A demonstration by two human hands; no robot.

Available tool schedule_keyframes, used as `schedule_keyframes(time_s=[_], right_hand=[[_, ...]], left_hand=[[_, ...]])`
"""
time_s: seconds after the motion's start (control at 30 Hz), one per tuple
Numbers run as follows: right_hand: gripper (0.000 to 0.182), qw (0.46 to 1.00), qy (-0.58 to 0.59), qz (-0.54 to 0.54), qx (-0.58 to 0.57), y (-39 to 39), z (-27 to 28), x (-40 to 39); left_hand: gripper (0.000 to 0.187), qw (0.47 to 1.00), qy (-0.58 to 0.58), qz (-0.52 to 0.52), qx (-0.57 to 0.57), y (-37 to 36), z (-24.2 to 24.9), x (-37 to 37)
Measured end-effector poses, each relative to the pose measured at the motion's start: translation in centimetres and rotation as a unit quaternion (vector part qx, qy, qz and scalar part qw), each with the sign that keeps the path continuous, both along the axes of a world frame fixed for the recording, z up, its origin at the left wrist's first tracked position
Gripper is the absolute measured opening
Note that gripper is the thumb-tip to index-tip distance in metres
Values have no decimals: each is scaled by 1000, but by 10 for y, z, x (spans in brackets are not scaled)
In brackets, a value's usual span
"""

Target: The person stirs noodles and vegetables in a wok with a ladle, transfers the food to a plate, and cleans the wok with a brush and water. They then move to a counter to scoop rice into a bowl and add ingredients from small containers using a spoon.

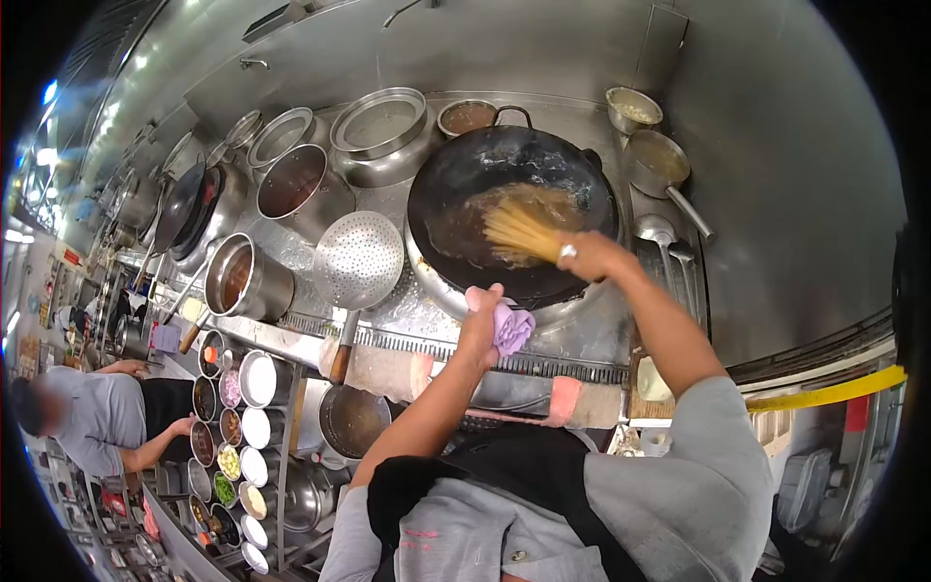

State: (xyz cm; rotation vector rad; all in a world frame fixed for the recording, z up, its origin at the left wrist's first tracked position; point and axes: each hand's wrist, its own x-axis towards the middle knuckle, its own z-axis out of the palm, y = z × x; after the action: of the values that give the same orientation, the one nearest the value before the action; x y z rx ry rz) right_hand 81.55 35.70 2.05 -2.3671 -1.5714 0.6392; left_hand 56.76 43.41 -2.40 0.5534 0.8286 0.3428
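Note:
A bamboo wok brush is in my right hand, its fingers closed round the bound end. The bristles press into brownish liquid inside a large black wok on the range. My left hand is closed on a folded purple cloth at the wok's near rim. The wok's near handle is hidden behind the cloth and hand. A loop handle stands up at the far rim.
Left of the wok lie a perforated strainer and several steel pots. A saucepan and a ladle are on the right. Ingredient bowls line the lower left, where another person stands.

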Motion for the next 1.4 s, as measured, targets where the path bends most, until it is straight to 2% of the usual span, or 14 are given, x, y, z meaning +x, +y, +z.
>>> schedule_keyframes(time_s=[0.03,0.07,0.13,0.2,0.43,0.53,0.67,0.73,0.8,0.9,1.07,1.13,1.23,1.4], right_hand=[[68,998,-31,-4,45,6,13,6],[64,993,38,-113,15,14,27,9],[46,974,52,-205,86,60,-5,17],[54,982,-39,-149,106,105,-68,15],[62,993,4,97,68,-6,-3,-15],[50,1000,-7,-19,-23,-8,31,15],[49,984,20,-165,56,86,-42,30],[48,989,21,-114,92,96,-42,-6],[68,994,80,-33,70,81,-19,-34],[75,987,153,14,-43,24,36,-57],[75,988,11,152,-25,-62,5,-11],[75,992,89,5,-86,-96,42,-9],[75,994,50,-94,-30,-127,38,8],[75,963,-13,-183,199,-175,-36,-4]], left_hand=[[27,1000,8,-8,15,3,-12,5],[24,999,16,-15,31,5,-25,9],[14,1000,1,5,17,6,-26,13],[12,999,15,8,28,3,-17,14],[13,1000,-1,7,29,17,-21,1],[16,998,40,27,37,9,-4,2],[16,999,42,15,26,10,-13,6],[11,995,38,53,72,3,-17,12],[10,989,58,60,119,3,-10,10],[6,981,16,96,166,19,-21,-6],[7,976,-3,62,207,34,16,-38],[7,972,54,39,226,29,46,-51],[10,960,37,20,276,61,23,-71],[14,953,76,-36,290,86,34,-86]])
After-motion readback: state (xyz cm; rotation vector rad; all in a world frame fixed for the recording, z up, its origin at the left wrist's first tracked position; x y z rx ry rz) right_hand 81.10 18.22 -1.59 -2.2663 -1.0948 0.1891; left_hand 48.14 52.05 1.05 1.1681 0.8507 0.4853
